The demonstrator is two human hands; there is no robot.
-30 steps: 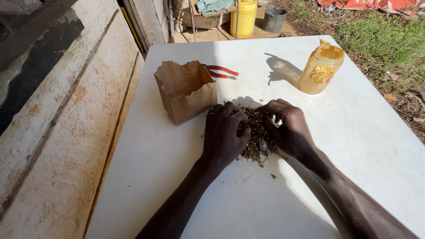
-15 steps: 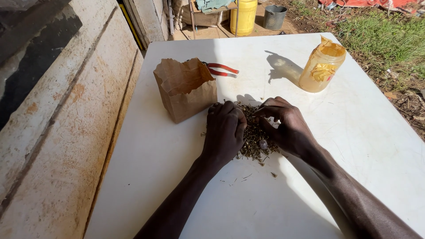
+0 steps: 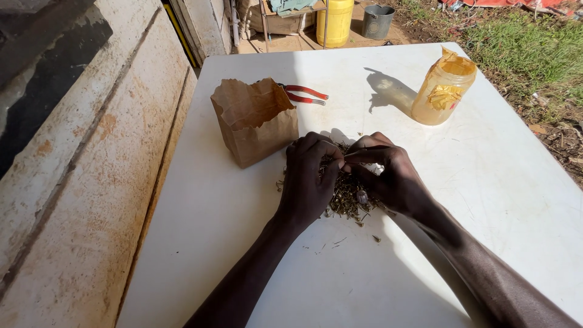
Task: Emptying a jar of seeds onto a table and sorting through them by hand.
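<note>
A small heap of thin, dry, brownish bits (image 3: pixel 345 195) lies in the middle of a white table (image 3: pixel 486 200). My left hand (image 3: pixel 308 177) rests on the left side of the heap, fingers curled into it. My right hand (image 3: pixel 388 173) sits on the right side, thumb and forefinger pinched together on a thin piece from the heap. The fingertips of both hands meet above the heap. An open brown paper bag (image 3: pixel 255 119) stands upright just behind and left of my left hand.
Red-handled pliers (image 3: pixel 305 95) lie behind the bag. A yellowish plastic jar (image 3: pixel 442 90) stands at the back right. A pale weathered wall (image 3: pixel 85 182) runs along the table's left side. Beyond the table are a yellow jerrycan (image 3: pixel 335 20), a metal bucket (image 3: pixel 378 20) and grass (image 3: pixel 522 42).
Both hands stay on the heap. The right hand's fingers have drawn together into a pinch near the left fingertips, lifting a thin piece.
</note>
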